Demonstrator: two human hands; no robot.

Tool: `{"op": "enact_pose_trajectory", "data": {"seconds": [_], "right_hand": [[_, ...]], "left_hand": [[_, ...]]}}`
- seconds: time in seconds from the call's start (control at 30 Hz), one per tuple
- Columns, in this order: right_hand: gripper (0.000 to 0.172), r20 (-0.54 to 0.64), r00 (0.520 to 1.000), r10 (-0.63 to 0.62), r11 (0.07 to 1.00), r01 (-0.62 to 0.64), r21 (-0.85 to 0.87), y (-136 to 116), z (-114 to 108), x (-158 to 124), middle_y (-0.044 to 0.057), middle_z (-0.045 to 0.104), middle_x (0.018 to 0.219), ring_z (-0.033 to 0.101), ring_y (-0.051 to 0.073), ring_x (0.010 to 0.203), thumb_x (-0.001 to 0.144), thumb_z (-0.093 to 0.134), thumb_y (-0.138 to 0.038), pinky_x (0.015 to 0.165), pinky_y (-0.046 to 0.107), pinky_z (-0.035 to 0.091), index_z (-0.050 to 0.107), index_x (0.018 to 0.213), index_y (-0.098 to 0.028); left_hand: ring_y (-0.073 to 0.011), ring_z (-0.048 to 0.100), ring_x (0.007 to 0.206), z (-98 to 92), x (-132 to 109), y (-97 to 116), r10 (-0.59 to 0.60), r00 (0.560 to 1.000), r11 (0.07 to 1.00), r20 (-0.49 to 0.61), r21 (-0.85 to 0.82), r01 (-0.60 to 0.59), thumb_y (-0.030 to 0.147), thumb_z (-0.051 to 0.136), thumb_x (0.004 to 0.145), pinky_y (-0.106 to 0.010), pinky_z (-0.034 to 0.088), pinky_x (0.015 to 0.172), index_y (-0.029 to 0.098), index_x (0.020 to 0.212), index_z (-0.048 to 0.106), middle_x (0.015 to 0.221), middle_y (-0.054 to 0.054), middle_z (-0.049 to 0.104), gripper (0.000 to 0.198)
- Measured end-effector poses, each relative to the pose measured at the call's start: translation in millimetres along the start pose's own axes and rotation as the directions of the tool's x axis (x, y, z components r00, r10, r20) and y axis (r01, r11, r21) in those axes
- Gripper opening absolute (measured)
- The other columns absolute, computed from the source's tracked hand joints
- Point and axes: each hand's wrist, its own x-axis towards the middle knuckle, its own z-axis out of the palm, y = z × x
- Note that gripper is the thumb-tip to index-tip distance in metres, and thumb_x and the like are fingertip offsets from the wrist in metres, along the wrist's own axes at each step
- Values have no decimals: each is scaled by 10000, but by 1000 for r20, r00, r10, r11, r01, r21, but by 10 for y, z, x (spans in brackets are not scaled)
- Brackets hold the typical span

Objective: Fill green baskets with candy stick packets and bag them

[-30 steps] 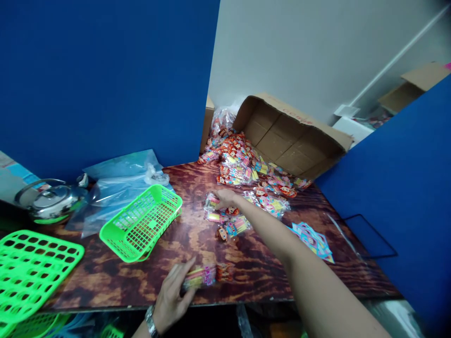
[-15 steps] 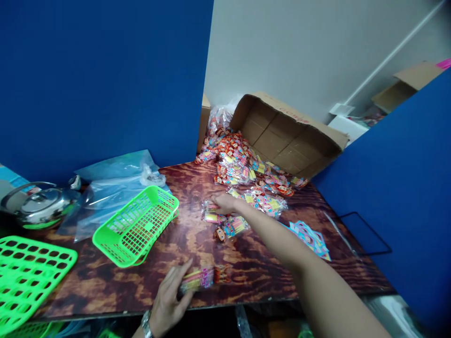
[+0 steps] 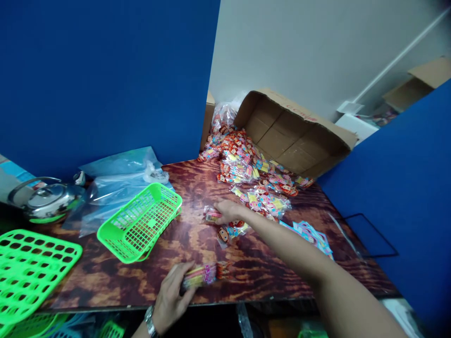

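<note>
Low in the head view, near the table's front edge, my left hand (image 3: 173, 295) is closed round the end of a small bundle of clear plastic packets (image 3: 199, 276). They hold yellow and pink sticks, and orange doll heads stick out at the right; motion blurs them. Further up, my right hand (image 3: 228, 211) is closed at the fingertips on another clear packet (image 3: 212, 215) with pinkish contents, low over the table. Just below that hand lies a packet with a brown-haired doll head (image 3: 224, 234). My right forearm covers part of the table.
A tipped cardboard box (image 3: 282, 136) stands behind a heap of doll packets (image 3: 239, 150). Printed cards (image 3: 313, 237) lie right. To the left are a green basket (image 3: 121, 251), plastic bags (image 3: 118, 185), a kettle (image 3: 47, 199) and another green basket (image 3: 38, 263). Blue panels (image 3: 105, 80) flank the table.
My right hand has come down slightly, and its fingers have closed on the packet. My left hand stays on its bundle. The view has shifted a little.
</note>
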Motion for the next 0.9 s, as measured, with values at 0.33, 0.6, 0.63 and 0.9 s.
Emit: {"op": "enact_pose_trajectory", "data": {"seconds": [0.33, 0.6, 0.63, 0.9], "right_hand": [[732, -82, 996, 19, 988, -31, -153, -406, -211, -91, 153, 574, 1149, 592, 295, 993, 770, 596, -306, 807, 390, 447, 220, 1395, -241], [655, 62, 946, -317, 945, 321, -68, -969, 199, -225, 132, 578, 1105, 628, 272, 888, 757, 650, -371, 661, 331, 494, 355, 1321, -215], [686, 82, 944, -318, 945, 323, -50, -969, 238, -244, 136, 576, 1109, 626, 274, 891, 733, 676, -386, 660, 332, 495, 363, 1317, -208], [659, 64, 915, -399, 897, 375, 234, -698, 261, -408, 147, 570, 1198, 566, 267, 1071, 760, 654, -459, 865, 342, 445, 414, 1301, -168]], "left_hand": [[-200, 595, 999, -50, 28, 52, 28, 994, 999, 104, -34, -24, 161, 500, 840, -323, 519, 850, 175, 1238, 440, 1077, -111, 623, 403], [-364, 312, 1302, -35, 44, 148, -7, 998, 979, -61, 202, 19, 142, 585, 772, -578, 355, 996, 202, 1061, 595, 1452, -145, 257, 295], [-386, 255, 1332, -38, 59, 159, -5, 998, 978, -68, 206, 19, 132, 600, 757, -601, 324, 1009, 204, 1041, 608, 1498, -129, 164, 294], [-386, 241, 1352, -21, 59, 148, -81, 996, 995, -29, 50, 82, 74, 592, 763, -542, 367, 1021, 170, 1010, 629, 1539, -104, -48, 267]]}}
